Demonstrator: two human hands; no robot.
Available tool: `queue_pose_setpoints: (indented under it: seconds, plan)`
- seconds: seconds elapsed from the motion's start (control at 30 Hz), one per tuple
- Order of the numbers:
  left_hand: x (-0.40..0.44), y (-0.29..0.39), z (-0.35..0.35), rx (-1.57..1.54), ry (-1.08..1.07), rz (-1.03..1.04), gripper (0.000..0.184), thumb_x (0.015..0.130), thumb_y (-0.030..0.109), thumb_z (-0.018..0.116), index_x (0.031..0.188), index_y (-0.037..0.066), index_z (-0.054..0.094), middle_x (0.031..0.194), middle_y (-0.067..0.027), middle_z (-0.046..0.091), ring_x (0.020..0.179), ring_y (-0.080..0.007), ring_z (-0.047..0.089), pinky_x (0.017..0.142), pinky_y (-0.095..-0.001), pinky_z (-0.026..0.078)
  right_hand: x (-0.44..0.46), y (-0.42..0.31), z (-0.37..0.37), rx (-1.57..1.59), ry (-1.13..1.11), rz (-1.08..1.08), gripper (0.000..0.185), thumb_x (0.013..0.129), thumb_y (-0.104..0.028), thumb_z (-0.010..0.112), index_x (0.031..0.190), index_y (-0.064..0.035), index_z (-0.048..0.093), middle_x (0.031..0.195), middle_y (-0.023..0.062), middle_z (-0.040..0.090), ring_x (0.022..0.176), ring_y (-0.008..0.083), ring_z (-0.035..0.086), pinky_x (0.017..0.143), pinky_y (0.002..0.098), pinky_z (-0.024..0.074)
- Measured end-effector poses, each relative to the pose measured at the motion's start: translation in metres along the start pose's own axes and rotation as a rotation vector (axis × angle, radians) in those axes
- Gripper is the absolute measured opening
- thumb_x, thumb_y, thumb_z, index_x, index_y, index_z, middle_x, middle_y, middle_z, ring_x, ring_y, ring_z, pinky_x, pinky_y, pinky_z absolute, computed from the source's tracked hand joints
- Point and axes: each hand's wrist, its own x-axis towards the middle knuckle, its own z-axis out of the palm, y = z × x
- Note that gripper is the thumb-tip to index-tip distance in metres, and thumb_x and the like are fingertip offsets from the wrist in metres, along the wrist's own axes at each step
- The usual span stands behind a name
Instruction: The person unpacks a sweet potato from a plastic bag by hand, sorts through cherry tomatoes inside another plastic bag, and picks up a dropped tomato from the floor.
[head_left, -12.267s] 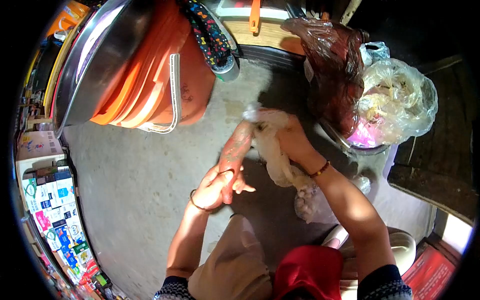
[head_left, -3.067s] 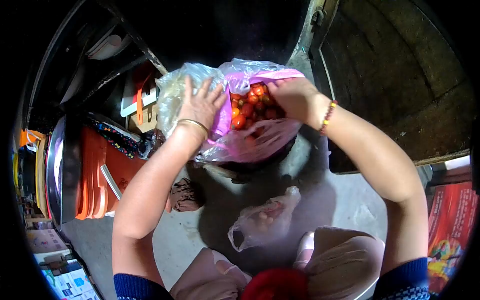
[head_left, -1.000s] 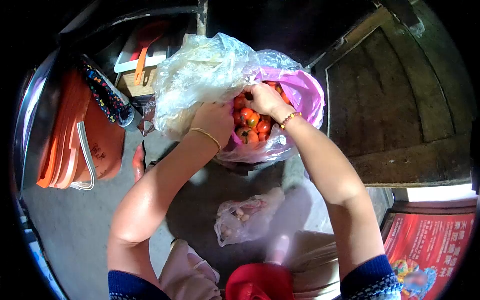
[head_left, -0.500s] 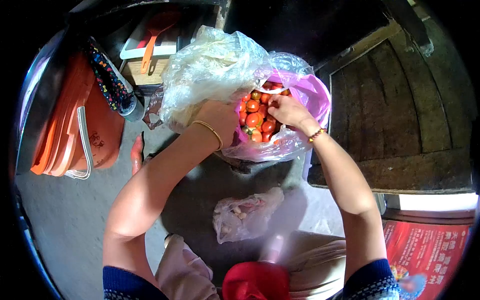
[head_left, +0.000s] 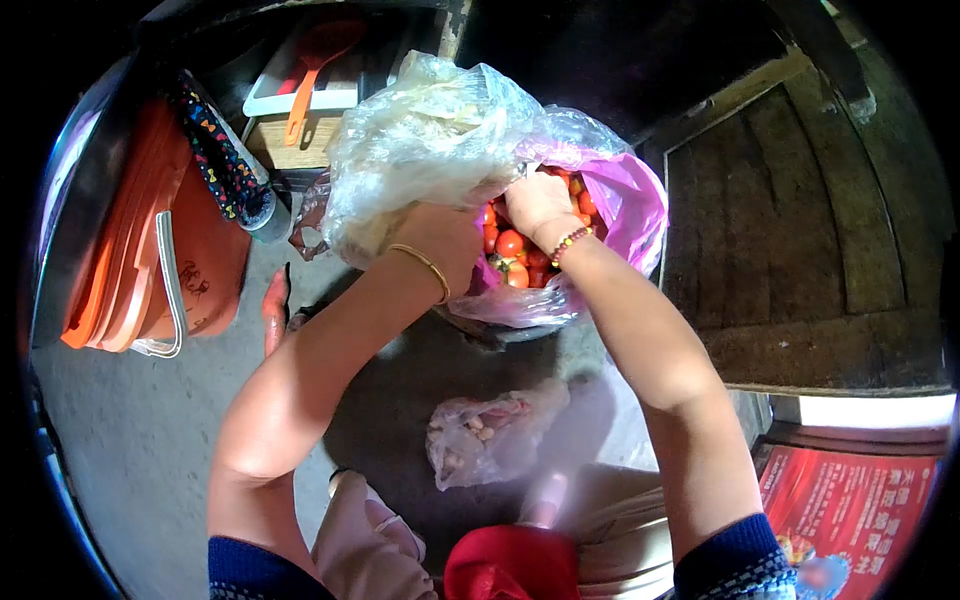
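Small red tomatoes (head_left: 510,243), some tinged orange or green, fill a pink plastic bag (head_left: 630,195) with clear plastic around it. My left hand (head_left: 445,240) is at the bag's left rim, closed on the plastic; its fingertips are mostly hidden. My right hand (head_left: 540,208) reaches into the bag's mouth over the tomatoes. Its fingers are out of sight at the upper left of the opening, so what they hold, if anything, does not show. A crumpled mass of clear plastic (head_left: 425,125) rises above my left hand.
Stacked orange buckets (head_left: 200,270) stand at left beside a patterned umbrella-like item (head_left: 215,165). An orange spoon (head_left: 301,100) lies at the upper left. Below the tomatoes, a small bag (head_left: 485,435) with pale pieces sits on the floor. A wooden panel (head_left: 790,230) stands at right.
My right hand has moved left and slightly up, from the right side of the tomatoes to the bag's upper left. My left hand has stayed nearly in place.
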Motion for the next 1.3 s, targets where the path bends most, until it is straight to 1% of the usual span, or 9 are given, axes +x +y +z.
queue_pose_setpoints:
  seconds: [0.23, 0.47, 0.73, 0.83, 0.9, 0.93, 0.97, 1.13, 1.3]
  plan:
    - [0.002, -0.002, 0.003, 0.006, -0.043, 0.004, 0.022, 0.071, 0.026, 0.06, 0.079, 0.005, 0.064, 0.082, -0.0137, 0.064, 0.074, -0.0288, 0.063, 0.067, -0.0396, 0.05, 0.005, -0.015, 0.001, 0.075, 0.07, 0.123, 0.023, 0.079, -0.016, 0.048, 0.089, -0.0088, 0.068, 0.092, 0.0134, 0.065, 0.087, 0.0259, 0.064, 0.076, 0.0363, 0.0501]
    - [-0.001, 0.009, -0.021, -0.018, -0.122, -0.055, 0.022, 0.071, 0.023, 0.059, 0.082, 0.006, 0.066, 0.086, -0.0132, 0.064, 0.079, -0.027, 0.063, 0.071, -0.0382, 0.05, -0.004, -0.001, -0.014, 0.302, -0.279, 0.154, 0.05, 0.068, -0.044, 0.064, 0.107, -0.0134, 0.061, 0.106, 0.0134, 0.061, 0.097, 0.031, 0.058, 0.081, 0.0369, 0.0479]
    - [-0.007, -0.005, -0.001, -0.13, -0.011, 0.099, 0.022, 0.07, 0.019, 0.057, 0.086, 0.004, 0.065, 0.095, -0.0142, 0.062, 0.083, -0.0254, 0.062, 0.076, -0.0362, 0.048, -0.004, -0.004, -0.017, 0.333, -0.255, 0.218, 0.035, 0.068, -0.032, 0.063, 0.095, -0.0106, 0.066, 0.102, 0.0145, 0.062, 0.097, 0.0287, 0.06, 0.081, 0.0377, 0.0476]
    - [-0.008, 0.001, 0.007, -0.784, 0.477, 0.335, 0.024, 0.076, 0.022, 0.057, 0.091, 0.003, 0.061, 0.09, -0.0125, 0.062, 0.08, -0.0273, 0.062, 0.075, -0.0382, 0.049, -0.034, 0.016, -0.041, 0.746, -0.253, 0.148, 0.028, 0.074, -0.023, 0.062, 0.093, -0.0026, 0.064, 0.081, 0.009, 0.064, 0.068, 0.0154, 0.061, 0.059, 0.0285, 0.0494]
    - [-0.022, 0.017, -0.011, -2.196, -0.05, -0.515, 0.032, 0.081, 0.031, 0.058, 0.098, 0.005, 0.056, 0.087, -0.0096, 0.06, 0.086, -0.0298, 0.06, 0.076, -0.0428, 0.05, -0.06, 0.02, -0.042, 1.208, -0.161, 0.043, 0.025, 0.079, -0.015, 0.058, 0.098, -0.0005, 0.061, 0.078, 0.0028, 0.061, 0.061, 0.0071, 0.055, 0.051, 0.0225, 0.0456]
    - [-0.023, 0.021, 0.001, -2.469, -0.209, -0.498, 0.045, 0.084, 0.046, 0.052, 0.104, 0.007, 0.054, 0.091, -0.0081, 0.058, 0.094, -0.0309, 0.058, 0.077, -0.0474, 0.05, -0.07, 0.021, -0.04, 1.171, -0.049, -0.081, 0.027, 0.081, -0.011, 0.056, 0.106, -0.0012, 0.057, 0.082, 0.0018, 0.062, 0.065, 0.008, 0.058, 0.054, 0.0224, 0.0472]
    - [-0.03, 0.029, -0.001, -2.468, -0.21, -0.494, 0.045, 0.084, 0.046, 0.052, 0.104, 0.007, 0.054, 0.091, -0.0081, 0.058, 0.094, -0.0309, 0.058, 0.077, -0.0474, 0.05, -0.09, 0.007, -0.05, 1.443, -0.035, -0.087, 0.029, 0.082, -0.013, 0.058, 0.108, -0.0007, 0.055, 0.085, 0.0033, 0.063, 0.07, 0.0074, 0.06, 0.058, 0.022, 0.0484]
    - [-0.055, 0.055, 0.013, -2.939, -0.062, -0.425, 0.049, 0.086, 0.049, 0.041, 0.109, 0.007, 0.052, 0.111, -0.0115, 0.054, 0.104, -0.0326, 0.053, 0.085, -0.053, 0.045, -0.131, -0.037, -0.075, 0.679, 0.168, -0.429, 0.036, 0.082, -0.01, 0.057, 0.116, -0.0023, 0.048, 0.096, 0.0124, 0.06, 0.089, 0.0198, 0.059, 0.078, 0.0322, 0.0475]
    - [-0.069, 0.039, 0.014, -3.003, 0.014, -0.421, 0.041, 0.086, 0.04, 0.044, 0.111, 0.009, 0.052, 0.113, -0.0128, 0.053, 0.107, -0.0332, 0.051, 0.09, -0.0538, 0.041, -0.075, 0.003, -0.036, 1.0, -0.136, -0.1, 0.033, 0.084, -0.015, 0.055, 0.114, -0.0014, 0.049, 0.097, 0.0148, 0.059, 0.093, 0.0227, 0.058, 0.081, 0.0318, 0.0461]
